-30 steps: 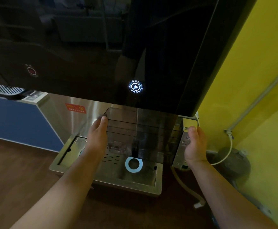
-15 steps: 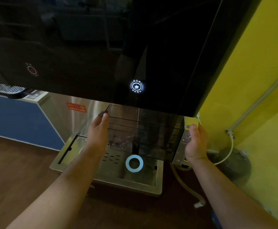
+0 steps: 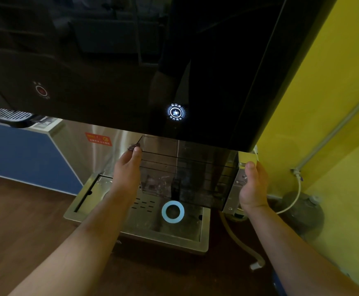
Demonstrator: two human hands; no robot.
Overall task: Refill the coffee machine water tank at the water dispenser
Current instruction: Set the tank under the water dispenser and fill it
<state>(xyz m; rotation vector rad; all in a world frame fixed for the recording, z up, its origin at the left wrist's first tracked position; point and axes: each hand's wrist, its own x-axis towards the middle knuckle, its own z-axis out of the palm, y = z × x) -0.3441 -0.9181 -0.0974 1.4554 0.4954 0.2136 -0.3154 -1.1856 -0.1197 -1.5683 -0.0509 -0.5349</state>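
Note:
A clear, smoke-tinted water tank (image 3: 187,169) hangs above the steel drip tray (image 3: 204,229), its top just under the black front panel of the water dispenser (image 3: 131,60). My left hand (image 3: 127,174) grips the tank's left wall, thumb on the rim. My right hand (image 3: 253,184) holds its right side. A lit white cup button (image 3: 175,112) glows on the panel right above the tank. A little water shows splashing at the tank's bottom. The spout is hidden behind the panel.
A blue ring (image 3: 172,211) marks the tray. A dim red button (image 3: 41,90) sits at the panel's left. A yellow wall (image 3: 323,124) with a pipe stands on the right. A hose (image 3: 238,242) trails over the brown floor. A blue cabinet (image 3: 25,159) stands at the left.
The tank has risen slightly, closer under the panel, with both hands still on it. The camera view has tilted a little.

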